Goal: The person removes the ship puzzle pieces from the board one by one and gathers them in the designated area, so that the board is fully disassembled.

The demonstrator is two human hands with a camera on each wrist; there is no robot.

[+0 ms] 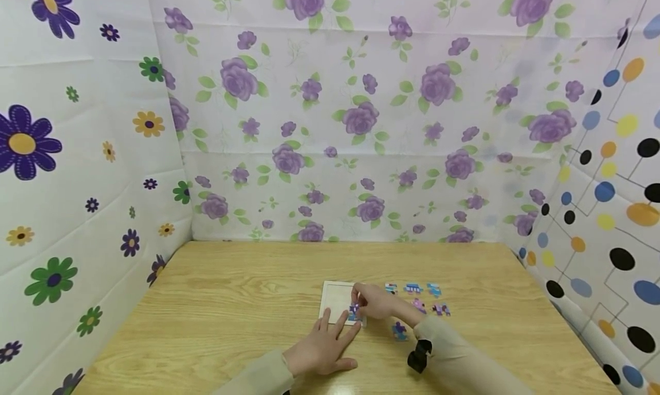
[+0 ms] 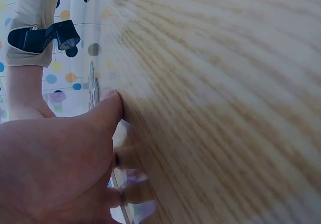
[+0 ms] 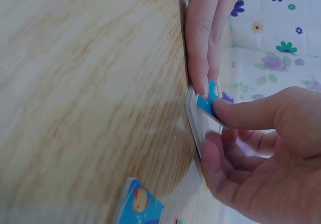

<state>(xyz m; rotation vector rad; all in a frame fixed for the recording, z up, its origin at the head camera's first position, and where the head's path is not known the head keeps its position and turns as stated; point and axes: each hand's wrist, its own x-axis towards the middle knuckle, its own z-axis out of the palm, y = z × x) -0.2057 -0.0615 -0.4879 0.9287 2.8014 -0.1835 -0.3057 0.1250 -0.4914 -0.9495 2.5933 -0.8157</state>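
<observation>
A square white puzzle tray [image 1: 334,294] lies on the wooden table. My left hand [image 1: 325,344] is spread flat at its near edge, fingertips on the rim and thumb stretched to the right. Over the tray's near right corner, my right hand [image 1: 377,302] pinches a blue and purple jigsaw piece [image 3: 204,103] between thumb and fingers. The right wrist view shows that piece tilted above the tray, with a left fingertip against it. From the left wrist, mainly the left palm [image 2: 60,163] and thumb appear, close over the tabletop.
Several loose jigsaw pieces [image 1: 413,288] lie right of the tray, some of them beyond the right forearm. One blue and purple piece [image 1: 399,331] lies nearer, beside the right sleeve. Flowered cloth [image 1: 330,120] hangs behind the table, with patterned cloths along both sides.
</observation>
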